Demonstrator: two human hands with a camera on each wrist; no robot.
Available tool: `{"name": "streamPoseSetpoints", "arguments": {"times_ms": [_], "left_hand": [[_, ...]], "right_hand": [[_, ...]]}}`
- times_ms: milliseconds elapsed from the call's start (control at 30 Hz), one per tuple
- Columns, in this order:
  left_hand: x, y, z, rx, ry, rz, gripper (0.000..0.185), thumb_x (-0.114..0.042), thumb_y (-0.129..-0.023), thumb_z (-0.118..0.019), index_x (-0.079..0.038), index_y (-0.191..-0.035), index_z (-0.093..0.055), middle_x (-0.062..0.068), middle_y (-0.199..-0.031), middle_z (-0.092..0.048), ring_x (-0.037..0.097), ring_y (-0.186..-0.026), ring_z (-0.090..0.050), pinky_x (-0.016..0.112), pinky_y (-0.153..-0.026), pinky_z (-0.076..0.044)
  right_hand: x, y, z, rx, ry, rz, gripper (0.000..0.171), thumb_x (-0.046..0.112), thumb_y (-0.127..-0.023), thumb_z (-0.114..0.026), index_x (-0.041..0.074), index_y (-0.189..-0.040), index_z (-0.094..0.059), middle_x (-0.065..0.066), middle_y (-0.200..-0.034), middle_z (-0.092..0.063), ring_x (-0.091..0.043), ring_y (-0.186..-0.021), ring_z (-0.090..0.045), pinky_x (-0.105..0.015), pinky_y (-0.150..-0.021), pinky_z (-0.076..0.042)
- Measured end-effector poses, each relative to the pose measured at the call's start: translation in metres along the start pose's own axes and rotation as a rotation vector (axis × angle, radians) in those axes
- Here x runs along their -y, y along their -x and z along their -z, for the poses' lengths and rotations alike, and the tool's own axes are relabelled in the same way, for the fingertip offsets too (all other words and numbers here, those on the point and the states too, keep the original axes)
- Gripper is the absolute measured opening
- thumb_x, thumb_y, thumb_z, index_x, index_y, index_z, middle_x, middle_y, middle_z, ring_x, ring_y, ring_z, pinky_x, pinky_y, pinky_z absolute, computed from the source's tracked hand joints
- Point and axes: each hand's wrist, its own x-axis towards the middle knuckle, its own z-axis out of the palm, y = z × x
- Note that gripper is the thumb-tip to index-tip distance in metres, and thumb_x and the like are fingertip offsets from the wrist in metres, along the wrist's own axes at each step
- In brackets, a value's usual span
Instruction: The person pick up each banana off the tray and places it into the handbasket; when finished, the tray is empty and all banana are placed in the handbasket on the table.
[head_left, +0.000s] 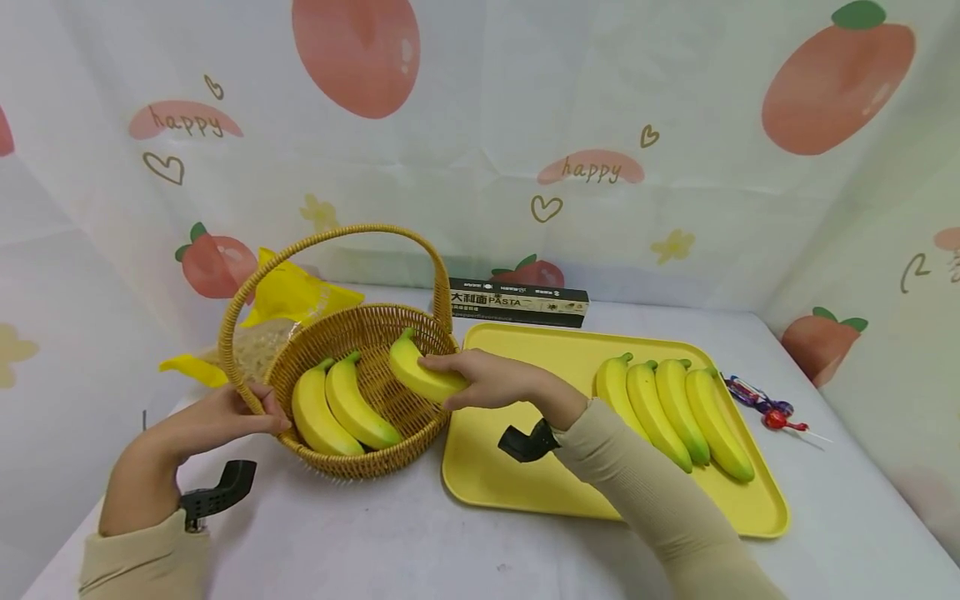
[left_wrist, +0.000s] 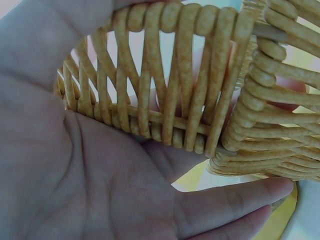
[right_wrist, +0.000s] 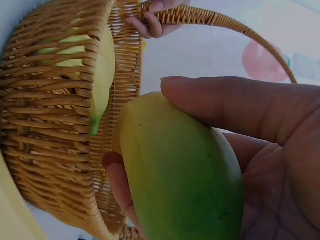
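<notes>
A wicker basket (head_left: 375, 329) with a tall arched handle stands on the grey table and holds two yellow bananas (head_left: 337, 410). My right hand (head_left: 468, 382) grips a third banana (head_left: 420, 373) just above the basket's right rim, stem pointing into the basket. The right wrist view shows this banana (right_wrist: 180, 175) pinched between thumb and fingers (right_wrist: 240, 107), beside the basket wall (right_wrist: 50, 125). My left hand (head_left: 258, 412) holds the basket's left rim, fingers curled over it. In the left wrist view the woven rim (left_wrist: 175, 100) lies across my palm (left_wrist: 100, 175).
A yellow tray (head_left: 495, 492) lies right of the basket with several bananas (head_left: 675, 408) lined up on its right half. A black pasta box (head_left: 517, 302) sits behind it, a lollipop (head_left: 776, 417) to its right, and a yellow bag (head_left: 288, 296) behind the basket.
</notes>
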Motion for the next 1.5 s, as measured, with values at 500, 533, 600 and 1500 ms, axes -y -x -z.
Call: {"name": "streamPoseSetpoints", "arguments": {"times_ms": [500, 533, 600, 1500], "left_hand": [[0.000, 0.000, 0.001, 0.012, 0.003, 0.004, 0.019, -0.019, -0.089, -0.061, -0.003, -0.080, -0.055, 0.008, -0.077, -0.060, 0.014, -0.078, -0.055, 0.022, -0.071, -0.043], [0.000, 0.000, 0.001, 0.012, 0.000, 0.004, 0.020, -0.019, -0.089, -0.061, -0.003, -0.080, -0.055, 0.009, -0.077, -0.060, 0.013, -0.078, -0.055, 0.022, -0.072, -0.043], [-0.001, 0.000, 0.001, 0.011, -0.006, 0.007, 0.021, -0.020, -0.088, -0.062, -0.002, -0.080, -0.056, 0.007, -0.078, -0.061, 0.012, -0.078, -0.055, 0.022, -0.072, -0.043], [0.002, -0.001, 0.003, 0.017, -0.013, -0.016, 0.019, -0.017, -0.090, -0.060, -0.001, -0.080, -0.055, -0.001, -0.075, -0.060, 0.011, -0.077, -0.053, 0.022, -0.070, -0.043]], "right_hand": [[-0.002, -0.051, 0.001, 0.136, 0.022, -0.048, 0.060, 0.009, -0.089, -0.057, 0.001, -0.143, -0.032, -0.012, -0.144, -0.042, -0.012, -0.077, -0.039, -0.022, -0.079, -0.032], [-0.002, -0.053, 0.000, 0.138, 0.023, -0.057, 0.059, 0.009, -0.089, -0.057, 0.001, -0.142, -0.032, -0.012, -0.145, -0.040, -0.012, -0.078, -0.039, -0.022, -0.080, -0.033], [-0.003, -0.058, -0.001, 0.147, 0.021, -0.075, 0.059, 0.009, -0.089, -0.057, 0.001, -0.142, -0.032, -0.011, -0.148, -0.037, -0.012, -0.084, -0.042, -0.022, -0.081, -0.032], [0.004, -0.092, -0.006, 0.191, 0.075, -0.166, 0.061, 0.016, -0.092, -0.058, 0.003, -0.144, -0.030, -0.010, -0.150, -0.033, -0.013, -0.134, -0.035, -0.021, -0.104, -0.031]]}}
